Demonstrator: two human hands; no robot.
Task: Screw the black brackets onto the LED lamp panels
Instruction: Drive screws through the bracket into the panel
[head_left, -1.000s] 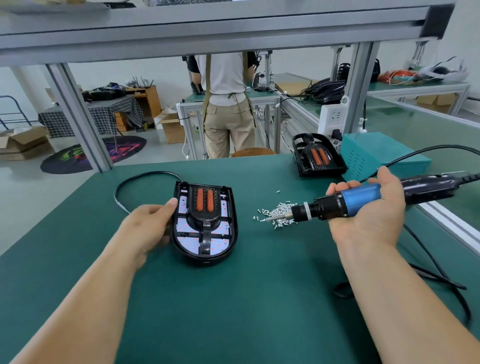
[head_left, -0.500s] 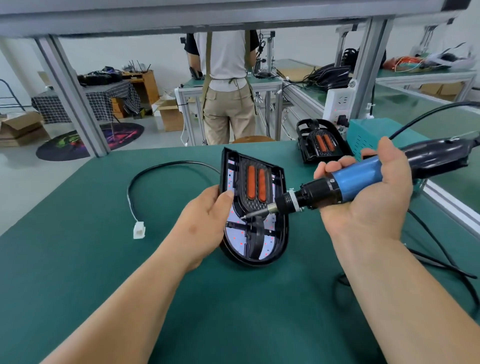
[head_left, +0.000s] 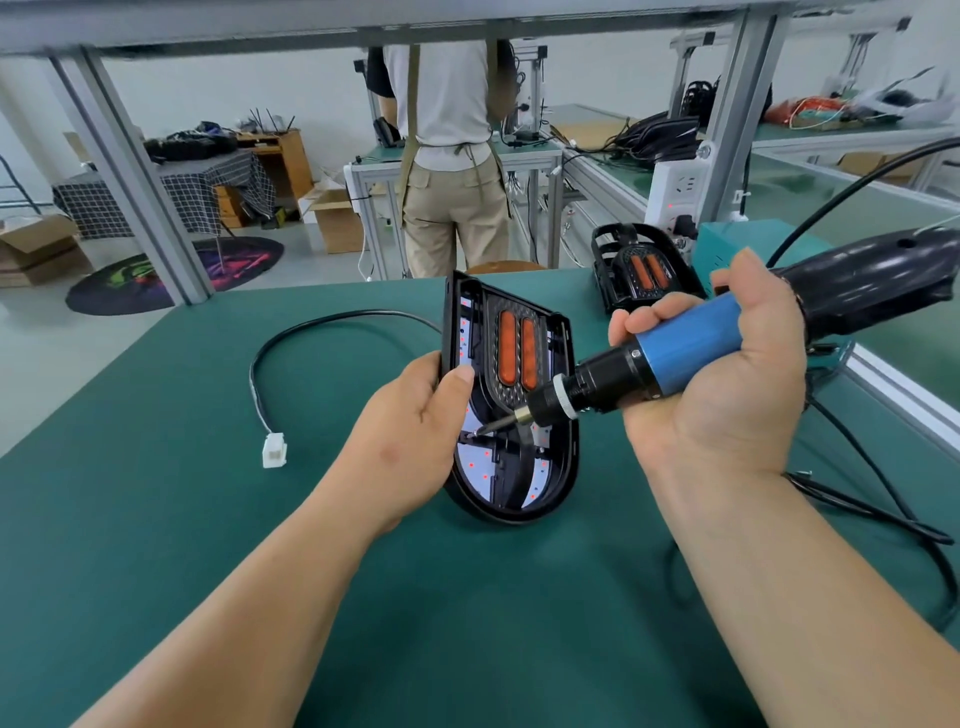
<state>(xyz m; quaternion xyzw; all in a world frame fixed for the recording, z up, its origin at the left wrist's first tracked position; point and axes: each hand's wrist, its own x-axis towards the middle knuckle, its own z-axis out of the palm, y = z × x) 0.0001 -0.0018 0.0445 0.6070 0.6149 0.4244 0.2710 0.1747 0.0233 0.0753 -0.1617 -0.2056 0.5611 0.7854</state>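
Green work table (head_left: 156, 519) fills the foreground; beyond its far edge a person (head_left: 452, 156) stands facing away at another bench. The electric screwdriver (head_left: 685, 343), with a blue barrel and a black rear body, lies across the right hand (head_left: 727, 405), whose fingers curl round the barrel with the thumb laid over the top. The LED lamp panel (head_left: 563, 467) stands tilted above the middle of the table, its rounded end on the mat. The black bracket (head_left: 506, 397), which carries two orange strips, sits on its face. The left hand (head_left: 410, 441) grips the panel's left edge, thumb pressed on the front; the other fingers are hidden behind it. A second lamp panel (head_left: 639, 270) lies at the table's far right. A black cable (head_left: 311, 327) curves left to a white connector (head_left: 274, 450). The screwdriver bit (head_left: 491, 426) touches the panel's lower left part.
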